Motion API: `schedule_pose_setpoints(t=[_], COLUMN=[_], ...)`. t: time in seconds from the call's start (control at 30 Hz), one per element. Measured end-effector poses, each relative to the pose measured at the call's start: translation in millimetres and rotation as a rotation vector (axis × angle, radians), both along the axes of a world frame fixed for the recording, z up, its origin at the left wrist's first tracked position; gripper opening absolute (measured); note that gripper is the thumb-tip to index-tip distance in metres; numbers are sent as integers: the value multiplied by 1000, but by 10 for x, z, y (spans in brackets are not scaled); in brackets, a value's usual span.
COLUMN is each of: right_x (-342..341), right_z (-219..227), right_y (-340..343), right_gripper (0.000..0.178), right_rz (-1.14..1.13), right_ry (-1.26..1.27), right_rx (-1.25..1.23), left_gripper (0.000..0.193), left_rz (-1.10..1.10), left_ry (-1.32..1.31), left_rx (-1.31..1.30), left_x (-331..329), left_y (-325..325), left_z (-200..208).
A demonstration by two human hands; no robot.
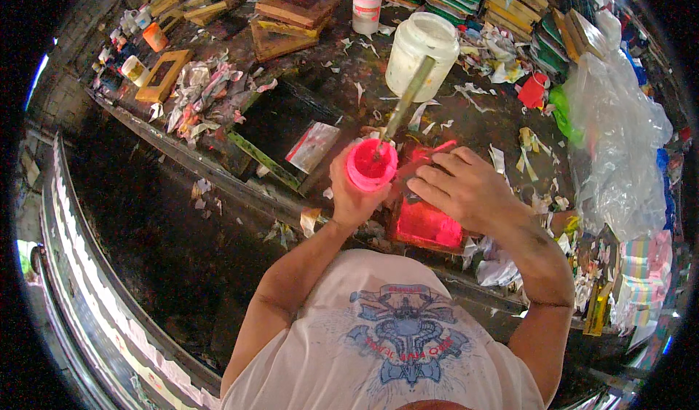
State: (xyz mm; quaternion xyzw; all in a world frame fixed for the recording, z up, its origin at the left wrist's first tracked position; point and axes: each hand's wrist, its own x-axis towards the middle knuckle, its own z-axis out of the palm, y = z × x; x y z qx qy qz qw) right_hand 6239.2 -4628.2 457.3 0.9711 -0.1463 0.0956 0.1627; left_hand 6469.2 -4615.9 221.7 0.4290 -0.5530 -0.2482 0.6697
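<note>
I see left hand wrapped round pink tub, likely steadying it. Right hand pinches pink strip

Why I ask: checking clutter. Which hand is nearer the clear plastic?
Right hand, left of the clear plastic; the left hand is farther left, holding the pink jar.

– Condition of the jar?
– Open, pink inside, held up; the stick in it leans far and right.
– And the frame?
– Flat, right of the jar, smeared bright pink, partly covered.
– The tool?
– Held at the frame's far end, pink-edged, partly hidden.
</note>
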Motion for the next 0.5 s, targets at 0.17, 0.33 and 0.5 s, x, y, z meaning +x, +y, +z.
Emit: schedule_pose_setpoints(t=[0.17, 0.33, 0.5], right_x=[-467, -793, -802], right_z=[-259, -1025, -1533], right_y=[-63, -117, -43], right_gripper=[35, 42, 48], right_rz=[-255, -506, -568], right_ry=[-91, -299, -412], right_rx=[211, 350, 319], left_gripper=[106, 119, 113], left_rz=[-80, -244, 147], left_ry=[146, 269, -259], left_rx=[23, 53, 75], left_x=[-21, -32, 141], left_y=[-138, -15, 363], left_z=[-70, 23, 245])
